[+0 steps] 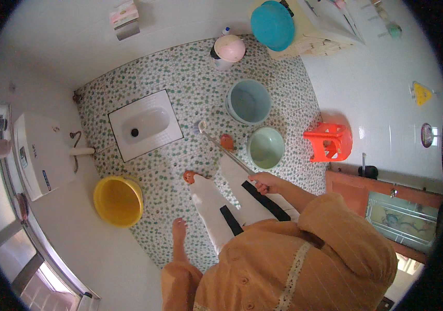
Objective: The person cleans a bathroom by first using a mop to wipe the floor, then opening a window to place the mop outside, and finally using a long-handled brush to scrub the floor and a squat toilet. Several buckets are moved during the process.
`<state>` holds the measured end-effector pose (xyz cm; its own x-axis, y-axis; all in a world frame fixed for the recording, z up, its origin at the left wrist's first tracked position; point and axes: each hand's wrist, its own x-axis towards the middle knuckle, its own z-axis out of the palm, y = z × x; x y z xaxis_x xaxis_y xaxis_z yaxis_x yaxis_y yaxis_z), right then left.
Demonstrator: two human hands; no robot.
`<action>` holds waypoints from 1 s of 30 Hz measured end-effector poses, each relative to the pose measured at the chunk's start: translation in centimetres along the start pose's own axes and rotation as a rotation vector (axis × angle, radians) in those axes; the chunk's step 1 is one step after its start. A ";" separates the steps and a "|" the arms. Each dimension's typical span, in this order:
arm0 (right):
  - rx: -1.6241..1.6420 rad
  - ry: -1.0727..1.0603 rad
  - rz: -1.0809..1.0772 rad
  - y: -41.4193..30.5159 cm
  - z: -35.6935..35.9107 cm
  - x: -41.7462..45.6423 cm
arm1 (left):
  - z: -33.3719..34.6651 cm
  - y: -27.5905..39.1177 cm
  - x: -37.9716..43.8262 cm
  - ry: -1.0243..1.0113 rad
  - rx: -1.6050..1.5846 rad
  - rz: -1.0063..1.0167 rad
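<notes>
My right hand [267, 182] grips the end of a long metal handle [229, 153] of a toilet brush. Its brush head [201, 126] is down by the tiled floor, just right of the white squat toilet [146, 125]. Empty, with its fingers loosely bent, my left hand [180, 225] hangs at my side above the floor. A pale green basin [266, 147] stands right of the handle, and behind it is a larger grey-blue bucket [248, 102] whose contents I cannot make out.
A yellow bucket [118, 201] stands by the left wall, below a white cistern [42, 155]. To the right is a red plastic stool [328, 142], near a wooden door [347, 190]. At the back are a pink-lidded bin [229, 48] and a blue basin [272, 25].
</notes>
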<state>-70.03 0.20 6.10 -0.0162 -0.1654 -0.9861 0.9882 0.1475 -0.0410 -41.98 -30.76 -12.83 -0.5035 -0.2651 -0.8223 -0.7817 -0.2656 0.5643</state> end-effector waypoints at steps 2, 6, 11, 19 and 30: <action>0.011 0.003 -0.013 0.5 -0.6 -0.5 | 0.0 -0.6 1.0 -0.032 0.096 -0.014; -0.052 0.037 -0.049 0.0 -1.3 -2.4 | 0.6 0.2 4.0 -0.087 0.167 0.024; -0.159 0.100 -0.090 -1.8 -4.8 -1.6 | 4.2 3.2 8.1 0.050 0.196 0.069; -0.309 0.099 -0.280 -12.1 -13.9 -0.8 | 15.4 8.6 11.5 0.119 -0.025 -0.106; -0.585 0.129 -0.484 -29.4 -33.9 3.0 | 46.4 4.4 28.2 -0.027 -0.610 -0.492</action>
<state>-104.25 28.46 -1.17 -0.4796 -0.2330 -0.8460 0.6252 0.5857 -0.5157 -76.67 3.57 -36.90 -0.1662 0.0358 -0.9854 -0.5809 -0.8111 0.0685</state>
